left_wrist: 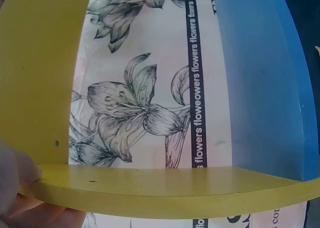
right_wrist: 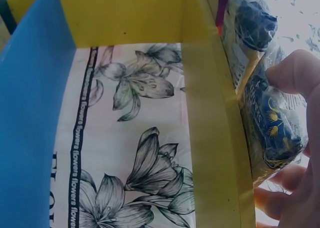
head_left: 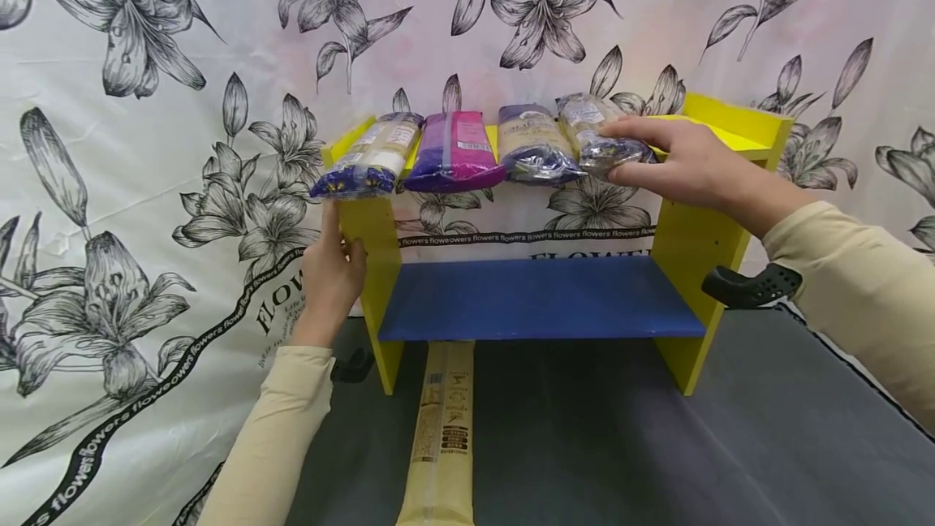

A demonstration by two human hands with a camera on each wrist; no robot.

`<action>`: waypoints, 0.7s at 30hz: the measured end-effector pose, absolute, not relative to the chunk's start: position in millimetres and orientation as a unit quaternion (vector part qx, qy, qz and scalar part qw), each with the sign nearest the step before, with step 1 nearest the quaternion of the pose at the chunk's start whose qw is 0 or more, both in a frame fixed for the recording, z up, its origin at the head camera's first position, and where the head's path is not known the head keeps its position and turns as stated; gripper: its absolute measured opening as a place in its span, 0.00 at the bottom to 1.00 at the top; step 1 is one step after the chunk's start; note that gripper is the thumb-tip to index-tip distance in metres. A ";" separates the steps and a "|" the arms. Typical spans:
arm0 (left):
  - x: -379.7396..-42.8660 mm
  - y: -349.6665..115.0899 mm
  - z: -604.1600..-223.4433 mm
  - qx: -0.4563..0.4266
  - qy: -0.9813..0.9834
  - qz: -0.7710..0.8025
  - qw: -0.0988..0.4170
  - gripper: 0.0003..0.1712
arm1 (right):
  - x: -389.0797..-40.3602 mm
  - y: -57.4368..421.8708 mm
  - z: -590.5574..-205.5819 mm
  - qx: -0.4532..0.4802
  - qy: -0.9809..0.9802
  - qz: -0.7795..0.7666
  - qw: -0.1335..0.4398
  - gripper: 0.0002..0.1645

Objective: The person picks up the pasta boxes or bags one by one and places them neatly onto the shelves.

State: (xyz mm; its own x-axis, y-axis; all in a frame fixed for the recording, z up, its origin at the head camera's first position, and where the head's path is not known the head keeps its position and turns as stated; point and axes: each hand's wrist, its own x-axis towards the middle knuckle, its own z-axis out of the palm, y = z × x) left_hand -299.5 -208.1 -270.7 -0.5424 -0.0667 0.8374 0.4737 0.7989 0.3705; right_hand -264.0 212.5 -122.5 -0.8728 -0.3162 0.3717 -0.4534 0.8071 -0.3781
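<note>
A small rack has yellow side panels, a yellow top shelf (head_left: 730, 136) and a blue lower shelf (head_left: 540, 299). My right hand (head_left: 675, 154) grips the rightmost clear plastic packet (head_left: 595, 132), with dark blue printed ends, on the top shelf. The right wrist view shows the thumb over this packet (right_wrist: 275, 120) and fingers beneath its end. To its left lie a similar tan and blue packet (head_left: 536, 144), a pink and purple packet (head_left: 456, 148) and a white and blue packet (head_left: 372, 154). My left hand (head_left: 332, 278) holds the left side panel (head_left: 372, 266) by its front edge.
A long cream packet (head_left: 441, 437) lies on the dark grey surface (head_left: 584, 437), its far end at the blue shelf's front edge. A white sheet with black flower prints (head_left: 146, 185) hangs behind the rack.
</note>
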 end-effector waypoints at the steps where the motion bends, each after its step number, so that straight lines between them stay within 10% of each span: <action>1: -299.6 -208.1 -271.7 -0.123 -0.828 -0.291 0.463 0.38 | -263.3 212.2 -122.8 0.204 -0.940 0.232 0.147 0.37; 11: -303.0 -208.5 -272.9 -0.132 -0.822 -0.283 0.477 0.40 | -248.0 215.2 -130.8 0.175 -0.935 0.271 0.147 0.46; 21: -301.5 -208.2 -272.9 -0.136 -0.818 -0.282 0.483 0.38 | -228.2 243.5 -194.8 0.127 -0.891 0.342 0.269 0.16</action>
State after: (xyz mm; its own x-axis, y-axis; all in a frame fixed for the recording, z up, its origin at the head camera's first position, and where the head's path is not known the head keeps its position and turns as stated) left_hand -301.5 -208.2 -272.9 -0.4955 -0.0492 0.8672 0.4953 0.8042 0.3286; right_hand -228.2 243.5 -194.8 -0.8223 -0.0428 0.5674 -0.4116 0.7332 -0.5413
